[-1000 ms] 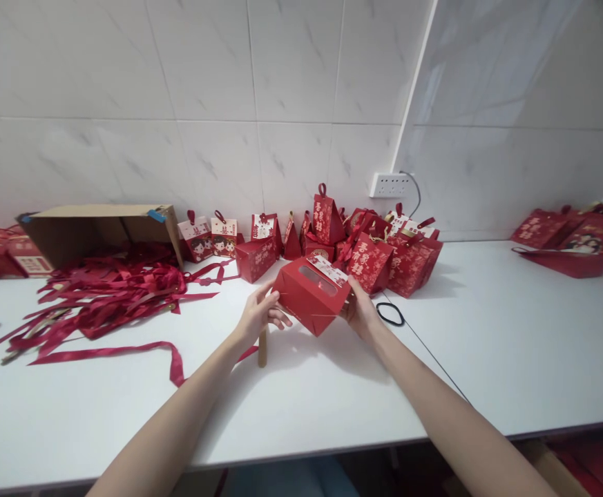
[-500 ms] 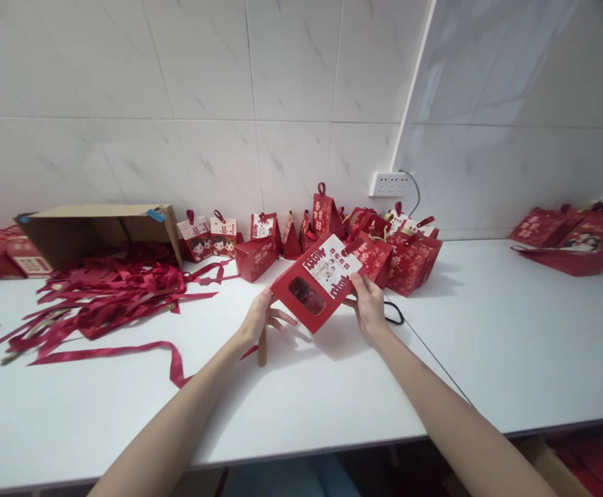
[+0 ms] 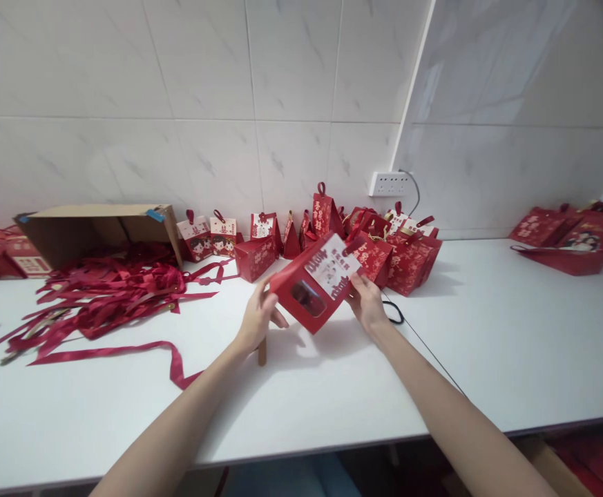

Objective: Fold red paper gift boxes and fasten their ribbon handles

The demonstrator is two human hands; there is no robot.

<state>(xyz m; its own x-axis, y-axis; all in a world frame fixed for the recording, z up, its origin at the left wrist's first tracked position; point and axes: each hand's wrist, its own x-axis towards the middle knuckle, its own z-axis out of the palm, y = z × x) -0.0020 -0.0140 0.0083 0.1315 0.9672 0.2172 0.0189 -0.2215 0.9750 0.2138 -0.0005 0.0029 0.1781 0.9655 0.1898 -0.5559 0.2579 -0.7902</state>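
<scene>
A red gift box [image 3: 316,319] with a clear window and a white printed panel is held tilted above the white table. My left hand [image 3: 258,319] grips its left corner, with the lower fingers curled beneath. On the right, my right hand [image 3: 368,304] pinches the other end near the white panel, thumb on top. A brown stick-like piece [image 3: 262,353] stands out below my left hand; its upper part is hidden. Under my left forearm runs a loose dark red ribbon [image 3: 174,359].
Several red gift boxes [image 3: 256,259] line the wall behind. At left, a cardboard box [image 3: 99,210] lies on its side, dark red ribbons [image 3: 119,286] spilling out. A black loop [image 3: 395,314] lies beside my right hand. More red boxes [image 3: 586,238] stand far right, and a socket strip [image 3: 388,184] is on the wall.
The gift box has turned slightly in my hands, and its window now catches the light. My left hand has shifted a little up and left, its fingers drawn in closer.
</scene>
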